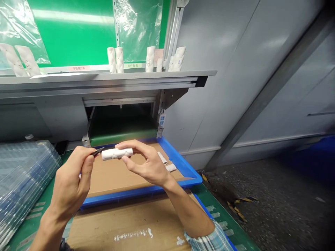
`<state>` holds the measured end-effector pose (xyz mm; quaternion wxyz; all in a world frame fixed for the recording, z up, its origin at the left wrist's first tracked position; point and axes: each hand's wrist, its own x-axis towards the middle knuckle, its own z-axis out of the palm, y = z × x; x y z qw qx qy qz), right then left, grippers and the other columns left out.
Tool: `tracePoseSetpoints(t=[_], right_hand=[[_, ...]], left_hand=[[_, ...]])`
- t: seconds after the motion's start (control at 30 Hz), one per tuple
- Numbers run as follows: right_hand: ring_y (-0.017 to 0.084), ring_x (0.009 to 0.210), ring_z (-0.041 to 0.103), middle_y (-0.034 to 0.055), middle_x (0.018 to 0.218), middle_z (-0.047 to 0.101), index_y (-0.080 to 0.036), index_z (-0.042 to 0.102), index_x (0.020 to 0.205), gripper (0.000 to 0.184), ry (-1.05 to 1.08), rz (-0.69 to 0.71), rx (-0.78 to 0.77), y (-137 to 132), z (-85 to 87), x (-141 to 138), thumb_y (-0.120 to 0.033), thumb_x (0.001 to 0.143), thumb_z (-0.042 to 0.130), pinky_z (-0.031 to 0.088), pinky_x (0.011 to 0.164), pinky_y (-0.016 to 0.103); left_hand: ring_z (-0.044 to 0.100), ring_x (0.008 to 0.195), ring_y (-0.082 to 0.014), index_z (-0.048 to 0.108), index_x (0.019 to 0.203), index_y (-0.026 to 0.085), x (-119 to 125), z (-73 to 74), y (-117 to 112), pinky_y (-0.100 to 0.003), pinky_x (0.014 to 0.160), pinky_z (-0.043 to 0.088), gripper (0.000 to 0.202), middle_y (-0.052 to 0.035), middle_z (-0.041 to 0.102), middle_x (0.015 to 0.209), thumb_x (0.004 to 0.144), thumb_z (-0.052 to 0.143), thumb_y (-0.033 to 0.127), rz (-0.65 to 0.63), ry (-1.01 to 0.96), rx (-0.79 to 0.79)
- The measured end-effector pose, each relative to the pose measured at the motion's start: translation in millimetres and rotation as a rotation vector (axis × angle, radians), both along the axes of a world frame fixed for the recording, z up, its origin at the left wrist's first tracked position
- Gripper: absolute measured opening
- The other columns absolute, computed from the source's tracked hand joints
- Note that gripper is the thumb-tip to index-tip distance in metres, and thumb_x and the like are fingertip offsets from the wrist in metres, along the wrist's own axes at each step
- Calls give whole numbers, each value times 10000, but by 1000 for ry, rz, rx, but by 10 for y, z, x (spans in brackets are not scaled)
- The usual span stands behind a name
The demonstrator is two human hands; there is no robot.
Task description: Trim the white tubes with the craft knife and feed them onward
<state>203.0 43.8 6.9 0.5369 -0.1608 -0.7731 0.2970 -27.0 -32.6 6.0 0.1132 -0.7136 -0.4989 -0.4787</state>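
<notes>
My left hand (72, 177) pinches a small craft knife (97, 151) with a dark blade, its tip at the left end of a white cylindrical moulded piece (117, 153). My right hand (146, 164) holds that piece between thumb and fingers, above a blue tray (136, 195) lined with cardboard. Two small white offcuts (170, 167) lie on the cardboard just beyond my right hand. Whether the blade touches the piece is hard to tell.
A stack of transparent plastic trays (23, 181) stands to my left. Above, a metal shelf (104, 78) carries several white cylindrical pieces (119, 60). A green conveyor belt (123, 134) runs behind the tray, and a cardboard sheet (125, 223) lies in front.
</notes>
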Motion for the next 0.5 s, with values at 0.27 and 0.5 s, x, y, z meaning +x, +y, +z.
tracePoseSetpoints(t=[0.27,0.5], right_hand=[[191,979,766,42,1118,813,-225,754,1186,276,-34,-85,96,-48,-1,-13,-127,942,669,621,832,313],[186,975,758,43,1127,798,-222,725,1200,309,-72,-74,197,-79,7,-7,-79,935,659,615,788,298]], left_hand=[[767,821,-160,658,1382,160,172,7,-65,-280,712,472,369,-18,797,987,1160,509,414,165,345,156],[759,760,-179,701,1282,208,210,-28,-68,-331,642,404,289,-9,826,939,1141,566,421,282,473,224]])
